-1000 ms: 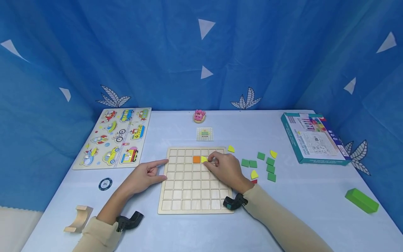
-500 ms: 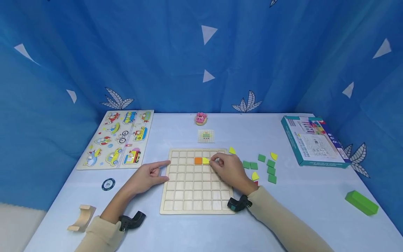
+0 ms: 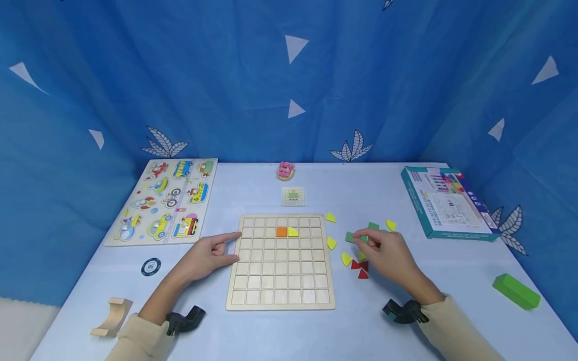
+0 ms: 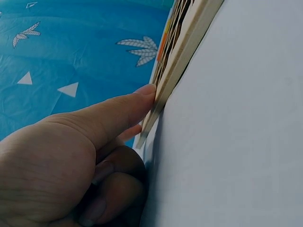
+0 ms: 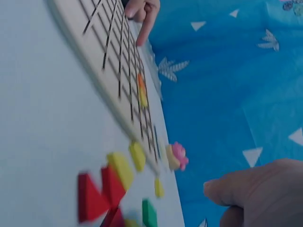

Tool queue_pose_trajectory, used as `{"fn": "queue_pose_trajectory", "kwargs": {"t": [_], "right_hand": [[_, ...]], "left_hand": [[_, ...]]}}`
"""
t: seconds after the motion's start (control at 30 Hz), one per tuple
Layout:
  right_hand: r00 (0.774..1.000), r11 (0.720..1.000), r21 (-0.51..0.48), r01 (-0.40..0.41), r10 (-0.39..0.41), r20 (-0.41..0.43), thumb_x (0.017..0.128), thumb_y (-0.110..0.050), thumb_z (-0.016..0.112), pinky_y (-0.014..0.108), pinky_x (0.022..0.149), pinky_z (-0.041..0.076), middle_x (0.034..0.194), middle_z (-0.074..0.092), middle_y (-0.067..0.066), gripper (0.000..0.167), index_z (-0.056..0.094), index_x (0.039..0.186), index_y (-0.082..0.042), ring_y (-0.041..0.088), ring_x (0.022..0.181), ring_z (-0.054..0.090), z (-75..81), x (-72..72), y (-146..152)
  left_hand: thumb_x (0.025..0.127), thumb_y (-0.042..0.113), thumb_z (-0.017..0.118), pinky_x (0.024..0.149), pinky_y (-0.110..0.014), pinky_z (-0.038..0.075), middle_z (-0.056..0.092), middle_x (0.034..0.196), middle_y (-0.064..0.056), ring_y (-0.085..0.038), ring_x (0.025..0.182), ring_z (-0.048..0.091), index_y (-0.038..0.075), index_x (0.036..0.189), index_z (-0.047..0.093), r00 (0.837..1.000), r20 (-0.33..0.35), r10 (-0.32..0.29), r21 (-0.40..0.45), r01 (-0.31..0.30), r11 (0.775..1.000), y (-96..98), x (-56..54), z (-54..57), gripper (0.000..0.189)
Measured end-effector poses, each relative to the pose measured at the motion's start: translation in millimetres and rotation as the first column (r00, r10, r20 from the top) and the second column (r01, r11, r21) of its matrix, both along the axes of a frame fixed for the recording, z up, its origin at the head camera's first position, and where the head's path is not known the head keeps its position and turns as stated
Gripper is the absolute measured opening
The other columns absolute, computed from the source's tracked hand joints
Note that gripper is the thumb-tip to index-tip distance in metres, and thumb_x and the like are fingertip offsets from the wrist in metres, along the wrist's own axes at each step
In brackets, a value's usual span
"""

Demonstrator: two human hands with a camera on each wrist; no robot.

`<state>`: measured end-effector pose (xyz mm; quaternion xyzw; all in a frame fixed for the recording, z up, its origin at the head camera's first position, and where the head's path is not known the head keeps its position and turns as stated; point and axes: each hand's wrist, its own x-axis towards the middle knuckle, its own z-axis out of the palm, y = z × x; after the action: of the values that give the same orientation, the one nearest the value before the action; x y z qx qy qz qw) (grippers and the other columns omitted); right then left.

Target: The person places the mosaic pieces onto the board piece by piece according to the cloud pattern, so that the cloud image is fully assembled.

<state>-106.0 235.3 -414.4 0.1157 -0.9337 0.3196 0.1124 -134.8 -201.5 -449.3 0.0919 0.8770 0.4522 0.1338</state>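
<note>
The wooden grid board [image 3: 257,283] lies flat, with an orange square tile [image 3: 282,232] and a yellow quarter-round tile [image 3: 293,232] side by side in its second row. My left hand [image 3: 205,258] rests index fingertip and thumb tip against the board's left edge, the other fingers folded in. In the left wrist view the thumb [image 4: 118,113] touches the board's side. Over the loose green square tiles [image 3: 349,237] is my right hand [image 3: 386,250], thumb and index finger pointing left with nothing seen between them. Red triangle tiles [image 3: 363,274] and yellow tiles [image 3: 331,243] lie beside it.
Behind the board lie a small pattern card [image 3: 293,196] and a pink figurine [image 3: 285,170]. A vehicle puzzle [image 3: 167,200], a round chip [image 3: 151,266] and a wooden arch [image 3: 113,317] are at left. On the right are a game box [image 3: 451,203] and a green block [image 3: 516,292].
My right hand has left the yellow tile on the board and moved right to the loose tiles, uncovering yellow and red ones. The left hand stays at the board's edge.
</note>
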Motion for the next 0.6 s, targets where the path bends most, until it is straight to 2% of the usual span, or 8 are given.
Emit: {"fn": "queue_pose_trajectory", "kwargs": {"t": [0.23, 0.6], "right_hand": [[0.998, 0.997, 0.072, 0.025, -0.029, 0.06, 0.088, -0.011, 0.081, 0.026, 0.046, 0.029, 0.053, 0.033, -0.009, 0.021, 0.078, 0.109, -0.015, 0.01, 0.046, 0.034, -11.7, 16.1, 27.8], [0.988, 0.988, 0.142, 0.064, -0.082, 0.129, 0.087, -0.026, 0.084, 0.027, 0.047, 0.029, 0.053, 0.036, -0.007, 0.027, 0.079, 0.109, -0.013, 0.014, 0.046, 0.038, -23.9, 19.2, 31.2]], "left_hand": [[0.088, 0.03, 0.082, 0.056, -0.03, 0.034, 0.037, 0.059, 0.004, -0.013, 0.053, 0.035, 0.018, 0.143, 0.061, 1.0, -0.009, 0.006, -0.006, -0.006, 1.0, 0.1, -0.9, 3.4, 0.06], [0.088, 0.031, 0.082, 0.054, -0.031, 0.032, 0.036, 0.059, 0.005, -0.012, 0.053, 0.033, 0.017, 0.141, 0.062, 1.0, -0.018, 0.002, -0.003, -0.002, 1.0, -0.5, 1.3, 1.9, 0.059]]}}
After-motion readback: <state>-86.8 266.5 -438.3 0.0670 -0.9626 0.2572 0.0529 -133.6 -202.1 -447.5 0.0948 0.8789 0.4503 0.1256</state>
